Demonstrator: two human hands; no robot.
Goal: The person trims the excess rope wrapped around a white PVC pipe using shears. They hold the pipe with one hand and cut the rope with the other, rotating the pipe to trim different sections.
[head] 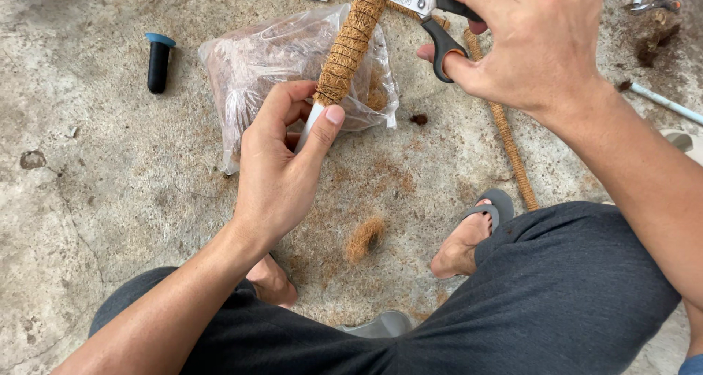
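Coir-wrapped pole (350, 45) in left hand (282, 173); scissors (428, 16)

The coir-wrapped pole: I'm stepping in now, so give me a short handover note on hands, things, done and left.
Left hand: grips the bare white end of the white pole wound with brown coir rope.
Right hand: holds the black-handled scissors, blades at the pole.
Clear plastic bag of brown fibre lies beneath; loose coir rope on the concrete.
Done: pole mostly wrapped.
Left: bottom end bare.
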